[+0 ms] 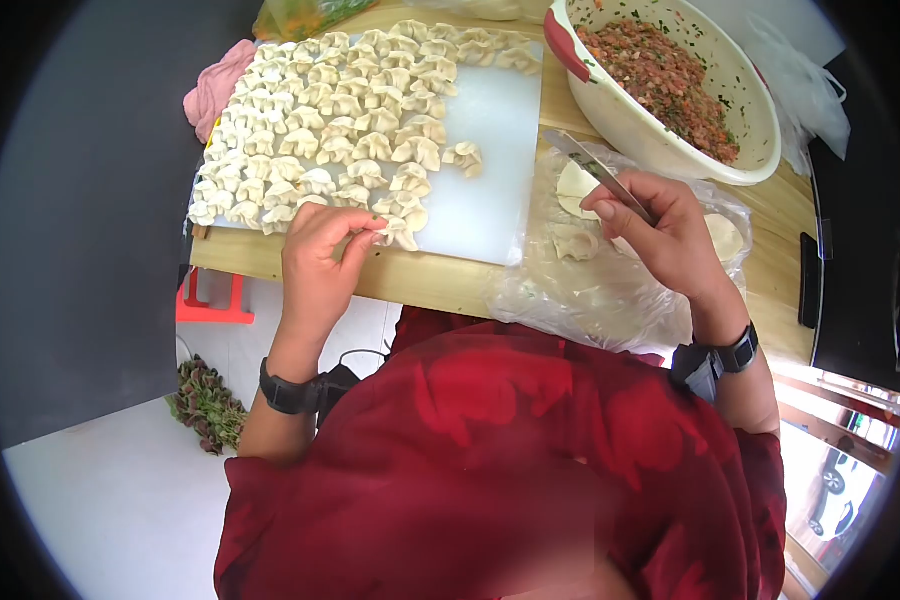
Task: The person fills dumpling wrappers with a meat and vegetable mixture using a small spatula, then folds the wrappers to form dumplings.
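My left hand [322, 252] pinches the edge of a folded dumpling [400, 233] with thumb and fingertips. That dumpling lies at the near edge of a white board [485, 215], below rows of other pleated dumplings [340, 105]. In my right hand [670, 225] is a flat-bladed knife [592, 165], its blade angled up and to the left. Below the blade, a round dough wrapper [575, 190] rests on a clear plastic bag [590, 285]. Another wrapper [722, 237] shows partly to the right of my right hand. A white bowl [670, 155] holds minced filling [660, 85] with green flecks.
A pink cloth [218, 88] lies at the board's left edge. Behind the bowl's right side is a crumpled plastic bag [795, 85]. A red stool [215, 300] and a leafy bundle [208, 405] are on the floor at left. The wooden table [440, 282] ends before my body.
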A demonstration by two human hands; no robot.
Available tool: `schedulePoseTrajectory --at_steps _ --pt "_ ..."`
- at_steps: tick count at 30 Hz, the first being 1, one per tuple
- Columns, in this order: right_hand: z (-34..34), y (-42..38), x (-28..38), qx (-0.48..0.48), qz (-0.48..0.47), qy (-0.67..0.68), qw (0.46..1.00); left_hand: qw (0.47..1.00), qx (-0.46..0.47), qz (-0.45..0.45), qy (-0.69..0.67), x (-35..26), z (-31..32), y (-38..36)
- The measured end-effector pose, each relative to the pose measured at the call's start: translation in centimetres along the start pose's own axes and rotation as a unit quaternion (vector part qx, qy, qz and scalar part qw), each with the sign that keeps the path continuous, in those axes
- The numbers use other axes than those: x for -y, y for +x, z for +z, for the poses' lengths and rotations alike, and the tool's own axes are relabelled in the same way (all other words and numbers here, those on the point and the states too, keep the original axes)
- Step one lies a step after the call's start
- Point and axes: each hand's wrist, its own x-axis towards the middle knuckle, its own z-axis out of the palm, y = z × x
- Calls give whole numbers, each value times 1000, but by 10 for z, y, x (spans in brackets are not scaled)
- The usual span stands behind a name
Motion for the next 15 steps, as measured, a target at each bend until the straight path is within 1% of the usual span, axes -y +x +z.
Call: schedulePoseTrajectory --at_steps 2,5,7,11,15 --pt "0 0 -2 4 6 4 1000 996 -9 54 73 -2 -2 1" --pt "-1 -2 -3 -9 19 15 1000 993 -33 70 84 4 -2 -1" --pt "0 -4 -3 -26 19 29 999 992 -27 81 93 5 -2 -2" --pt "-3 -6 -6 -26 16 22 999 987 -25 107 120 6 -3 -3" --pt "-8 -6 -8 -26 12 7 1000 982 -14 111 154 4 -4 -3"
